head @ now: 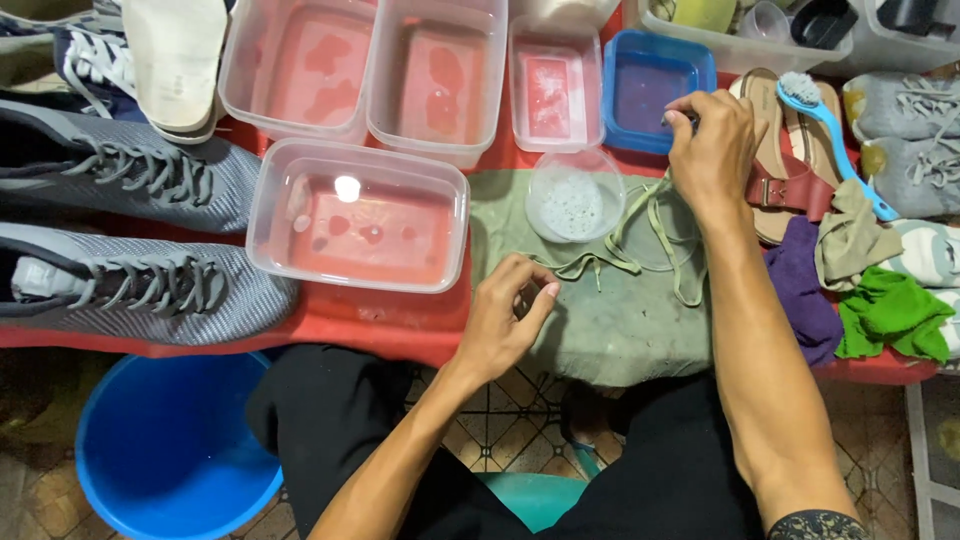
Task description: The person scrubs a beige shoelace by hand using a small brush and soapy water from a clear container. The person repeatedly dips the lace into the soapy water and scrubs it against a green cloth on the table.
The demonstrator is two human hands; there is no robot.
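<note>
A pale green shoelace (pixel 640 235) lies in loops on a grey-green cloth (pixel 620 320) spread over the red table (pixel 370 325). My right hand (pixel 712 145) is raised beside a small blue tub (pixel 650 85) and pinches one end of the lace, which hangs down from it. Resting on the cloth's left part, my left hand (pixel 508 315) pinches the other end of the lace between curled fingers. A small round clear bowl (pixel 574 200) with foamy water stands just beyond the lace.
Several clear tubs of water (pixel 358 215) stand on the table. Two grey sneakers (pixel 130 280) lie at the left. A blue brush (pixel 830 130), brown sandals (pixel 790 180), purple and green rags (pixel 890 310) and grey shoes lie at the right. A blue bucket (pixel 165 450) stands below.
</note>
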